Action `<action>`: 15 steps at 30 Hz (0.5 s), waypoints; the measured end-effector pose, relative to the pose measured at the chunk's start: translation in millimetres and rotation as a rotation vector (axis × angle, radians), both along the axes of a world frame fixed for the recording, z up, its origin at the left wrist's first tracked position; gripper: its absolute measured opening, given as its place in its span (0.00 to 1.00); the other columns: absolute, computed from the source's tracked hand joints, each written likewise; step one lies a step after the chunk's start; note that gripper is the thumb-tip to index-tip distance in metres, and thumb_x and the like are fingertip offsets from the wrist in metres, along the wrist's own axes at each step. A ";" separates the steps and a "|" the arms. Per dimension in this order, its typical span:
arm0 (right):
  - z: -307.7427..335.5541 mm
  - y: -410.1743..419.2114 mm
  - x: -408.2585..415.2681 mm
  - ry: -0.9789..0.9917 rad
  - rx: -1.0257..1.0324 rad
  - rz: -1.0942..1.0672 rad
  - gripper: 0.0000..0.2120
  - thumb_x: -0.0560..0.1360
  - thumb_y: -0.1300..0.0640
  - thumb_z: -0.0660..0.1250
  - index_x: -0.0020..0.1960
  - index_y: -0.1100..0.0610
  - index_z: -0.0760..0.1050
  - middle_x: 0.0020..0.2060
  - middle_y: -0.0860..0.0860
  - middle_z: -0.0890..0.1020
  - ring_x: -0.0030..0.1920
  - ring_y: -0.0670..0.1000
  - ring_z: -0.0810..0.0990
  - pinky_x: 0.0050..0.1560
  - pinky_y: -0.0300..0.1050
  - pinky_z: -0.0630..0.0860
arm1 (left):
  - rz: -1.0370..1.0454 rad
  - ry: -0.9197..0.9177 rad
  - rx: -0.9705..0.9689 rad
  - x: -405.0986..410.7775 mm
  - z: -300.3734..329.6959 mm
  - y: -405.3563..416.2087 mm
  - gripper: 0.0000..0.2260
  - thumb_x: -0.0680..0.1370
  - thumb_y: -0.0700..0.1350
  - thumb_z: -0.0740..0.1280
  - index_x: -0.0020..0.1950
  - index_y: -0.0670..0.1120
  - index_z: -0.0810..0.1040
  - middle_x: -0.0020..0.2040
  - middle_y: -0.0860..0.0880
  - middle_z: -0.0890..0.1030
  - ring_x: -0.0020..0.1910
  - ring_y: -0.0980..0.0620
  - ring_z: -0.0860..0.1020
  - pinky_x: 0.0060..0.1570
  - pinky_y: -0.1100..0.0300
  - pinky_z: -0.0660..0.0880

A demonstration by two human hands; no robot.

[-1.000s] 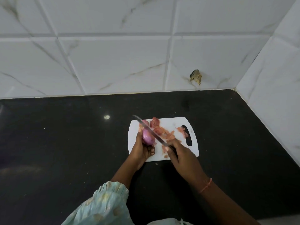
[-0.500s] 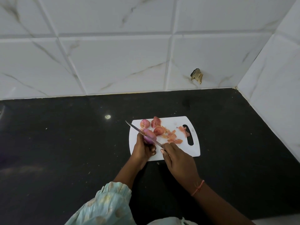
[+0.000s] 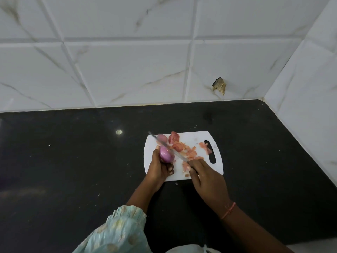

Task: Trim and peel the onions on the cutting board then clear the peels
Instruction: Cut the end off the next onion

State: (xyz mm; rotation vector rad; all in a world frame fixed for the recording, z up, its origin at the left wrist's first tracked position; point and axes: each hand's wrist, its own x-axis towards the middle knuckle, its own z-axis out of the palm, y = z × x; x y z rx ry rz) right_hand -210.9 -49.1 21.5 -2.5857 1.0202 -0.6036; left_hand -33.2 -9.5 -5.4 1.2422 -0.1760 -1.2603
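The right hand (image 3: 207, 181) clenches the knife (image 3: 168, 147) handle, the blade running diagonally away to the left; the left hand (image 3: 160, 167) grips a peeled purple onion (image 3: 165, 155), long axis slanting likewise. Beyond lie three more onions (image 3: 174, 137) (one looks peeled) and scattered peels (image 3: 191, 154) on the cutting board (image 3: 217, 167); clearing remains.

Four onions (image 3: 165, 155), one knife (image 3: 170, 148), one cutting board (image 3: 218, 167)

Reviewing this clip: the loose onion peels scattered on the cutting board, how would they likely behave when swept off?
The onion peels look thin and flaky, so probably very light and floppy. They lie scattered in small bits on the white cutting board, so they would likely slide in a push, though a few may cling or scatter onto the black counter.
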 end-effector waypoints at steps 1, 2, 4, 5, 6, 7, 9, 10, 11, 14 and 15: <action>0.2 3.5 2.4 -0.008 -0.007 0.031 0.12 0.82 0.47 0.54 0.60 0.48 0.73 0.49 0.44 0.77 0.40 0.45 0.78 0.33 0.41 0.76 | 0.000 -0.006 -0.003 -0.5 0.9 0.8 0.28 0.85 0.61 0.45 0.52 0.41 0.76 0.31 0.46 0.70 0.28 0.53 0.67 0.31 0.59 0.67; -0.5 5.5 4.8 -0.004 -0.013 0.052 0.13 0.83 0.47 0.54 0.60 0.49 0.73 0.48 0.44 0.77 0.39 0.44 0.77 0.32 0.41 0.76 | 0.002 -0.017 -0.010 -1.3 2.8 1.6 0.28 0.85 0.60 0.44 0.51 0.41 0.75 0.32 0.46 0.70 0.28 0.53 0.67 0.31 0.60 0.68; -3.3 5.8 8.6 0.008 -0.009 0.055 0.14 0.83 0.46 0.53 0.59 0.49 0.73 0.47 0.43 0.77 0.38 0.45 0.77 0.32 0.41 0.76 | 0.001 -0.019 -0.019 -1.9 4.4 3.0 0.27 0.85 0.60 0.44 0.48 0.42 0.74 0.32 0.46 0.69 0.28 0.53 0.67 0.30 0.61 0.68; -4.7 5.2 9.5 0.001 -0.004 0.044 0.14 0.83 0.46 0.52 0.59 0.49 0.73 0.47 0.43 0.77 0.38 0.45 0.77 0.32 0.42 0.76 | -0.006 -0.016 -0.017 -1.4 5.2 3.1 0.27 0.85 0.59 0.44 0.46 0.42 0.73 0.32 0.46 0.69 0.28 0.53 0.67 0.30 0.61 0.68; -6.0 4.1 9.3 -0.008 0.003 0.034 0.14 0.83 0.46 0.52 0.59 0.49 0.73 0.46 0.44 0.77 0.38 0.45 0.77 0.32 0.42 0.76 | -0.013 -0.017 -0.012 -1.1 6.3 2.9 0.27 0.85 0.59 0.45 0.45 0.42 0.73 0.31 0.46 0.70 0.28 0.53 0.67 0.31 0.60 0.68; -6.0 3.9 9.0 -0.018 0.008 0.029 0.14 0.83 0.46 0.52 0.59 0.49 0.73 0.46 0.44 0.77 0.37 0.45 0.77 0.32 0.43 0.76 | -0.018 -0.016 -0.006 -0.6 7.0 3.0 0.26 0.85 0.59 0.45 0.45 0.42 0.73 0.31 0.46 0.70 0.28 0.53 0.68 0.31 0.59 0.68; -5.0 4.8 8.8 -0.033 0.012 0.028 0.14 0.82 0.46 0.52 0.59 0.49 0.73 0.46 0.44 0.77 0.37 0.45 0.77 0.32 0.42 0.76 | -0.026 -0.008 -0.002 0.2 7.1 3.0 0.27 0.85 0.59 0.45 0.46 0.42 0.74 0.31 0.46 0.70 0.29 0.53 0.68 0.33 0.59 0.67; -4.7 5.9 8.9 -0.037 0.014 0.030 0.14 0.82 0.46 0.52 0.59 0.49 0.73 0.46 0.44 0.78 0.37 0.44 0.77 0.32 0.41 0.76 | -0.028 -0.005 -0.001 0.6 7.0 3.0 0.27 0.85 0.59 0.44 0.47 0.42 0.75 0.31 0.46 0.71 0.29 0.53 0.68 0.34 0.59 0.67; -5.4 6.5 8.5 -0.040 0.018 0.032 0.14 0.82 0.46 0.52 0.59 0.49 0.73 0.46 0.44 0.78 0.38 0.44 0.77 0.32 0.41 0.75 | -0.029 0.001 0.002 1.0 6.5 3.0 0.28 0.85 0.60 0.45 0.48 0.42 0.75 0.31 0.46 0.71 0.30 0.53 0.68 0.34 0.58 0.67; -11.1 1.9 3.0 -0.046 0.043 -0.020 0.10 0.82 0.49 0.57 0.59 0.48 0.73 0.48 0.43 0.79 0.41 0.44 0.78 0.34 0.39 0.75 | -0.007 0.051 0.005 2.5 5.6 2.1 0.28 0.84 0.62 0.47 0.47 0.41 0.75 0.33 0.45 0.71 0.29 0.53 0.68 0.33 0.59 0.66; -13.6 -0.9 -0.3 -0.044 0.056 -0.053 0.08 0.81 0.50 0.59 0.59 0.48 0.73 0.49 0.43 0.79 0.43 0.44 0.79 0.35 0.39 0.75 | 0.002 0.062 0.004 3.1 6.0 2.4 0.28 0.83 0.62 0.48 0.48 0.41 0.76 0.34 0.44 0.72 0.29 0.53 0.68 0.33 0.59 0.66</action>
